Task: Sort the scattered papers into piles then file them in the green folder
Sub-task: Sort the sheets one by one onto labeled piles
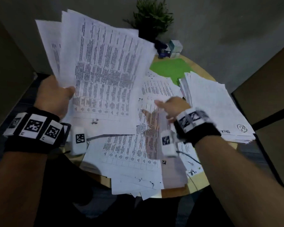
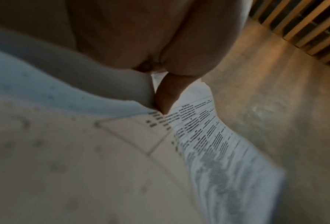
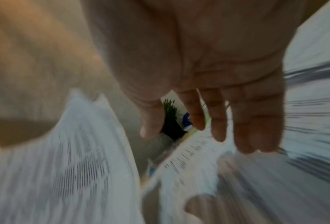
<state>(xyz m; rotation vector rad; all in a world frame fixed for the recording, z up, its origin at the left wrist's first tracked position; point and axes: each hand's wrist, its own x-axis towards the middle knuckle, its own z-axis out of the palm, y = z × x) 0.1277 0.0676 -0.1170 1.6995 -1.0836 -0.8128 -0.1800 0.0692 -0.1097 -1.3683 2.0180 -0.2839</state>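
My left hand (image 1: 67,92) grips a fanned bundle of several printed sheets (image 1: 102,66), raised above the left side of the table. In the left wrist view its thumb (image 2: 166,97) presses on the top sheet (image 2: 208,136). My right hand (image 1: 169,107) hovers, blurred, over the scattered papers (image 1: 134,149) in the middle of the table. Its fingers (image 3: 217,121) are spread and straight, with nothing in them. The green folder (image 1: 170,68) lies flat at the back, partly covered by papers. A thick stacked pile (image 1: 216,108) sits at the right.
The round wooden table (image 1: 198,181) is small, and sheets hang over its near edge. A potted plant (image 1: 152,18) and small boxes (image 1: 172,48) stand at the back. Dark panels flank the table on both sides.
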